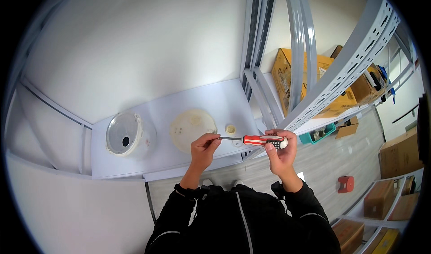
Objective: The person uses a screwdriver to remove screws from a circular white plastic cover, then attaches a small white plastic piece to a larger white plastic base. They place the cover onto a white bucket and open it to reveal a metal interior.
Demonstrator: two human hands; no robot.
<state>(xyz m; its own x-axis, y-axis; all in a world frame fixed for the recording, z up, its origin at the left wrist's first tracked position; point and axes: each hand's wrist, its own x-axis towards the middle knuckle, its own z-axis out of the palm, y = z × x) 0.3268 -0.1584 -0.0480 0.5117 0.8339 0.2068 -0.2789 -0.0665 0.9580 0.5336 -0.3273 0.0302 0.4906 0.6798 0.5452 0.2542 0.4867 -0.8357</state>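
A screwdriver (258, 140) with a red, white and black handle lies level in front of me over the near edge of the white shelf (157, 162). My right hand (283, 153) is closed around the back of its handle. The thumb and fingers of my left hand (204, 151) pinch the tip of its metal shaft; the very end is hidden in them. Past my left hand, a round cream-coloured disc (182, 128) lies flat on the shelf. A small yellowish ring (230, 129) sits to the right of the disc, beyond the shaft.
A whitish translucent bucket (146, 139) stands at the shelf's left. A perforated grey upright (332, 70) rises close on my right. Behind it are yellow cardboard boxes (330, 106) and a teal bin (319, 135). A red stool (345, 184) is on the floor; boxes (380, 199) fill the lower-right rack.
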